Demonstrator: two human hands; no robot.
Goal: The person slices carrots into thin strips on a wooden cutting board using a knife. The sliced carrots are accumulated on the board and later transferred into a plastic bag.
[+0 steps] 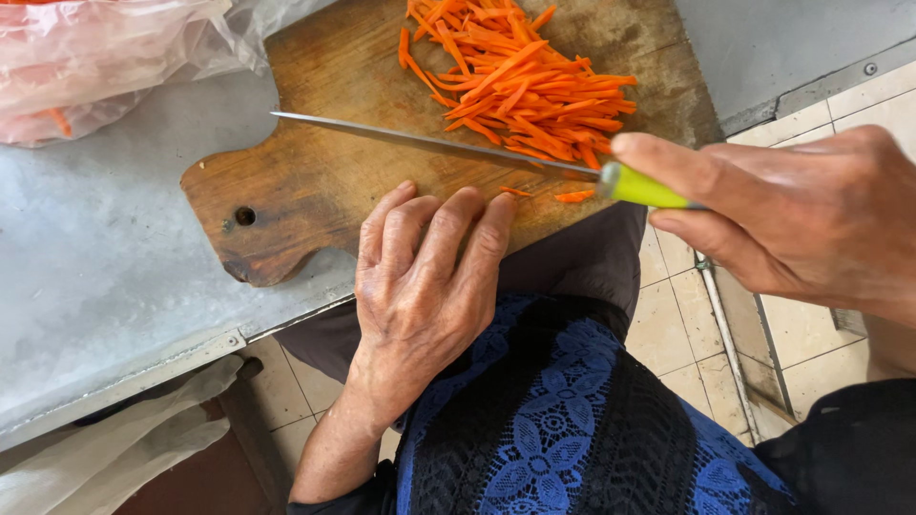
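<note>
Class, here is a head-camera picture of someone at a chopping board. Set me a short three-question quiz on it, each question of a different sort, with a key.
1. True or false: the left hand holds the knife.
2. Which colour is the knife handle? A red, B yellow-green, C black.
3. Fill in: the carrot strips lie on a wooden ____.

Key: 1 false, the right hand grips the handle while the left rests flat on the cutting board edge. 2 B. 3 cutting board.

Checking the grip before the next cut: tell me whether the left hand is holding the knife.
No, the left hand rests flat on the wooden cutting board; the right hand holds the green-handled knife.
</note>
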